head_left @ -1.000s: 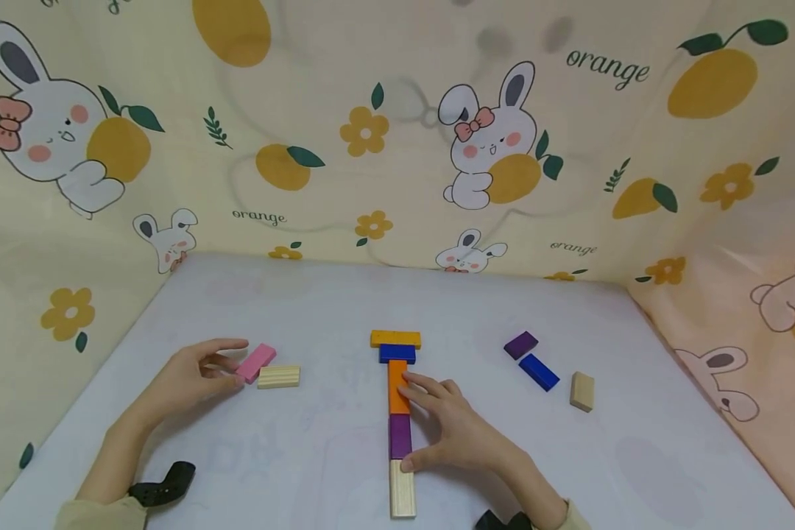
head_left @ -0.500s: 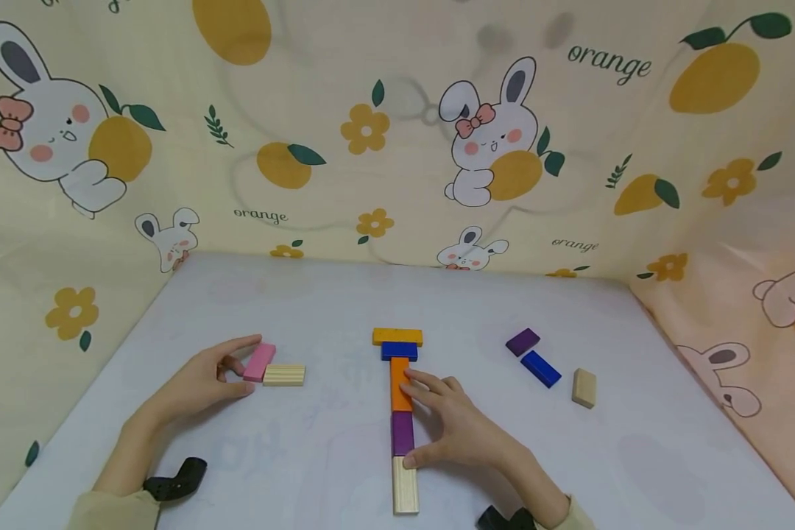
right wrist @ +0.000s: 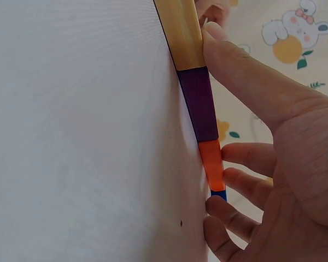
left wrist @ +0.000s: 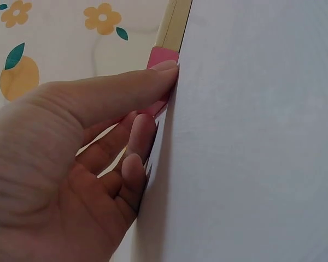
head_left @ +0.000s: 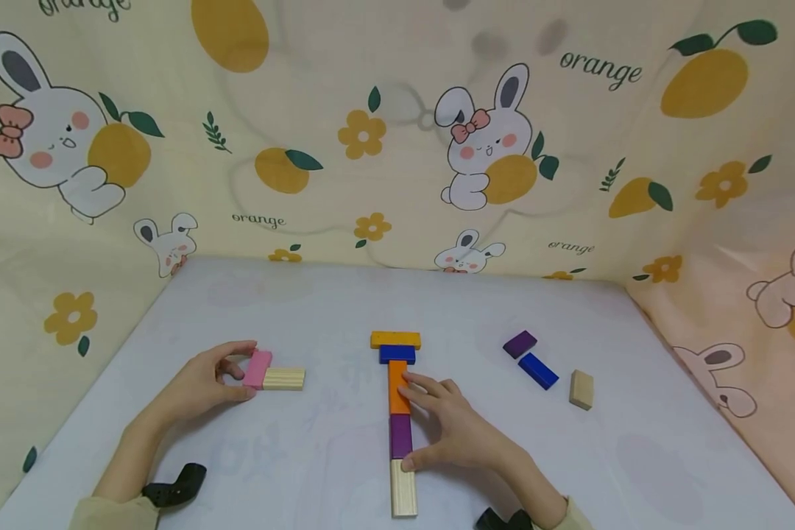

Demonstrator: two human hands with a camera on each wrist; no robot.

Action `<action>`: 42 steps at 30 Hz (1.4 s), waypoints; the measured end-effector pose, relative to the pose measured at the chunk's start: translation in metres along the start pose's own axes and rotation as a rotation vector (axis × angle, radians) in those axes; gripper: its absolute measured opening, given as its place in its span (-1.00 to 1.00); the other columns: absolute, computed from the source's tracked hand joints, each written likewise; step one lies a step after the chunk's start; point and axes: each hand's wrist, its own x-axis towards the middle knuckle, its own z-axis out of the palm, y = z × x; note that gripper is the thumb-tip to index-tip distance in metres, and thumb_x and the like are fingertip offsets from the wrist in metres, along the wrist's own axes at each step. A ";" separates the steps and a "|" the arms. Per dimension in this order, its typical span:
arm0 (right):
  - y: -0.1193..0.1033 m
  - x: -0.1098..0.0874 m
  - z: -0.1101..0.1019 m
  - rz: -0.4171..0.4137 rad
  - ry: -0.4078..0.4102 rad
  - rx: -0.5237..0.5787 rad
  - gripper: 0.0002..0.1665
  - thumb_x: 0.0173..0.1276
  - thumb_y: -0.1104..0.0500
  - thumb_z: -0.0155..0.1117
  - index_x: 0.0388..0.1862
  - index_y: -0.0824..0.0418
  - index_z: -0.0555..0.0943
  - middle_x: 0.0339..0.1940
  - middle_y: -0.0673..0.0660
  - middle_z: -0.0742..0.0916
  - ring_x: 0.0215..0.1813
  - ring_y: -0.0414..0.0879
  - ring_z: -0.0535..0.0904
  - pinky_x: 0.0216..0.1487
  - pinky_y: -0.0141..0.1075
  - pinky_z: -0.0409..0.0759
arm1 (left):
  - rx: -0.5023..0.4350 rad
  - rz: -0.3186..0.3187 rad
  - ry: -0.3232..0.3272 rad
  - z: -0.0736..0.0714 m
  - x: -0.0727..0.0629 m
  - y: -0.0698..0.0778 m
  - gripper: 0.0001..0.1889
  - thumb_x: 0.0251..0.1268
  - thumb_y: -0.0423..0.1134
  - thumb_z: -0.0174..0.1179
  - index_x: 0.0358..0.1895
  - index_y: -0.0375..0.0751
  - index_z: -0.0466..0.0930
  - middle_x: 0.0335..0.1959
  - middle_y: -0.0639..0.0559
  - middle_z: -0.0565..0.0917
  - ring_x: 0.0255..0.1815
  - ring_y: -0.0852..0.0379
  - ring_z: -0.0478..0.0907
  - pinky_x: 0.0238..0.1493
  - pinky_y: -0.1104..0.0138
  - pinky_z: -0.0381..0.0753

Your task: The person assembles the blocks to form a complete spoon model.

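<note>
My left hand (head_left: 202, 383) pinches a pink wooden block (head_left: 258, 369) between thumb and fingers at its two ends. The pink block's side meets the end of a ridged plain wood block (head_left: 284, 379), forming a T on its side. My right hand (head_left: 460, 430) touches a straight column of blocks from its right side. Its thumb rests at a plain wood block (head_left: 403, 493) and its fingertips at an orange block (head_left: 398, 386). Between those two lies a purple block (head_left: 400, 436). At the column's far end, a blue block (head_left: 397, 355) and a yellow block (head_left: 395, 339) lie crosswise.
To the right on the white table (head_left: 662, 478) lie a dark purple block (head_left: 520, 344), a blue block (head_left: 539, 371) touching or nearly touching it, and a plain wood block (head_left: 581, 389). A printed cloth (head_left: 404, 44) with rabbits and oranges stands around the table's back and sides.
My left hand has shifted slightly right and turned the pink block from a slant to nearly square against the plain wood block. The right hand stays at the column.
</note>
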 end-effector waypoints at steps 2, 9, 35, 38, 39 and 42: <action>0.000 0.000 0.000 0.003 -0.002 0.002 0.17 -0.06 -0.41 0.48 0.51 0.00 0.34 0.57 -0.07 0.18 0.34 0.04 0.16 0.25 0.15 0.37 | 0.002 -0.006 0.007 0.000 0.000 0.000 -0.22 0.03 -0.17 0.52 0.35 -0.27 0.40 -0.18 -0.01 0.60 -0.23 0.03 0.46 -0.38 0.36 0.45; -0.001 0.000 0.001 0.015 -0.005 0.007 0.17 -0.06 -0.40 0.49 0.51 -0.01 0.33 0.58 -0.09 0.17 0.34 0.03 0.15 0.26 0.16 0.36 | 0.009 -0.011 0.035 0.000 -0.001 0.000 -0.21 0.02 -0.13 0.53 0.34 -0.30 0.41 -0.09 -0.07 0.61 -0.21 0.03 0.49 -0.37 0.35 0.46; 0.000 -0.001 0.002 0.004 0.003 0.007 0.17 -0.06 -0.41 0.49 0.51 -0.01 0.33 0.57 -0.10 0.17 0.34 0.03 0.16 0.25 0.17 0.35 | -0.023 -0.075 0.093 -0.002 -0.005 0.003 -0.19 0.00 -0.10 0.54 0.35 -0.26 0.40 0.11 -0.17 0.58 -0.17 0.05 0.58 -0.21 0.27 0.53; 0.000 -0.001 0.002 0.008 0.003 0.010 0.17 -0.06 -0.41 0.48 0.51 -0.02 0.33 0.57 -0.11 0.17 0.33 0.02 0.16 0.25 0.16 0.36 | -0.020 -0.072 0.105 -0.003 -0.005 0.003 -0.18 0.00 -0.09 0.54 0.35 -0.27 0.39 0.15 -0.19 0.56 -0.16 0.05 0.59 -0.20 0.25 0.51; 0.000 -0.001 0.002 0.009 0.003 0.010 0.17 -0.06 -0.41 0.48 0.51 -0.02 0.33 0.57 -0.10 0.17 0.33 0.02 0.16 0.25 0.16 0.36 | -0.018 -0.071 0.111 -0.003 -0.005 0.002 -0.18 0.00 -0.08 0.54 0.35 -0.27 0.39 0.17 -0.19 0.55 -0.16 0.05 0.60 -0.20 0.25 0.51; 0.000 -0.001 0.001 0.009 0.004 0.007 0.17 -0.06 -0.42 0.48 0.51 -0.02 0.33 0.58 -0.10 0.17 0.32 0.02 0.17 0.25 0.15 0.37 | -0.014 -0.076 0.131 -0.005 -0.005 0.002 -0.16 0.01 -0.03 0.53 0.36 -0.26 0.38 0.20 -0.19 0.53 -0.15 0.05 0.59 -0.20 0.24 0.51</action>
